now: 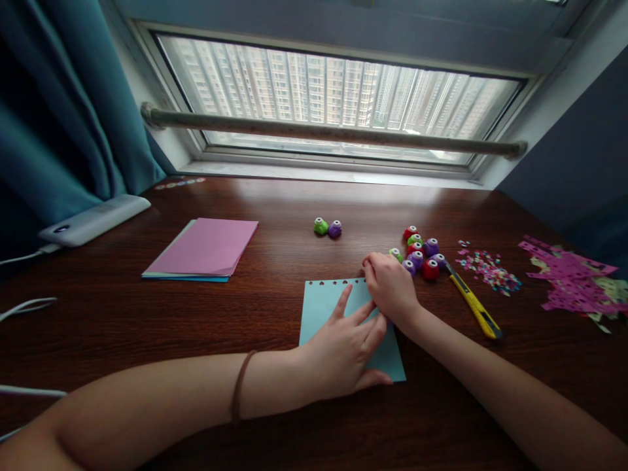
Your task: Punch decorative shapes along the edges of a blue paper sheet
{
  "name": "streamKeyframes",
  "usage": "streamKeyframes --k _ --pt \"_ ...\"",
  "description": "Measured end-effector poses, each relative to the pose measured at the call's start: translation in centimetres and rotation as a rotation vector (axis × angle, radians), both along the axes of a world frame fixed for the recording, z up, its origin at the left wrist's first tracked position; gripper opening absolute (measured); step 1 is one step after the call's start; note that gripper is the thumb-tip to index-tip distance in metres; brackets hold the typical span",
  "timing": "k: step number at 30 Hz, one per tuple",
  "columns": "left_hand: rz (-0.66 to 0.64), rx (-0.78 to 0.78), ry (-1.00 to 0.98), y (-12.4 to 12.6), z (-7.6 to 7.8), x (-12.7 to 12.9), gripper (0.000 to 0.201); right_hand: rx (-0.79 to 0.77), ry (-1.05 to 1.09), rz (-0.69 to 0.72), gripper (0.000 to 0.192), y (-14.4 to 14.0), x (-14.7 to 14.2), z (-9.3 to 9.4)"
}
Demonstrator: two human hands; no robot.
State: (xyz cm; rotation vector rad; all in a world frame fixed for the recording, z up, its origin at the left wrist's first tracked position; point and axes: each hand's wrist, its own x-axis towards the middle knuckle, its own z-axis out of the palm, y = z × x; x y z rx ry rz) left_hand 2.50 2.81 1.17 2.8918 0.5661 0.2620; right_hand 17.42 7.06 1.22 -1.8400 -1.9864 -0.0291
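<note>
A light blue sheet of paper (318,311) lies on the table, with a row of small punched shapes along its far edge. My left hand (346,350) rests on the sheet, fingers spread, holding it down. At the far right corner of the sheet, my right hand (390,284) is closed with its fingers curled down; whatever sits under them is hidden. Just beyond it stand several small red, green and purple craft punches (416,258). A green punch (320,226) and a purple punch (335,229) stand apart, farther back.
A yellow utility knife (475,304) lies right of my right hand. Beyond it are a heap of paper confetti (490,269) and punched pink paper strips (572,278). At left are a stack of coloured paper (206,248) and a white device (95,219) with a cable.
</note>
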Motion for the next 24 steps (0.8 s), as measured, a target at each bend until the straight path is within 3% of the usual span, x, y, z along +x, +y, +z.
streamKeyframes --k 13,19,24 --pt "-0.022 -0.146 -0.007 0.5 -0.6 -0.1 0.078 0.017 0.141 0.104 0.02 0.4 0.3 1.1" --pt "-0.002 -0.16 -0.003 0.5 -0.6 0.0 0.088 0.021 0.391 0.338 0.017 -0.9 2.1 2.5" --pt "0.001 -0.186 -0.009 0.4 -0.6 -0.2 0.089 -0.011 0.397 0.569 0.028 -4.0 5.4 1.4"
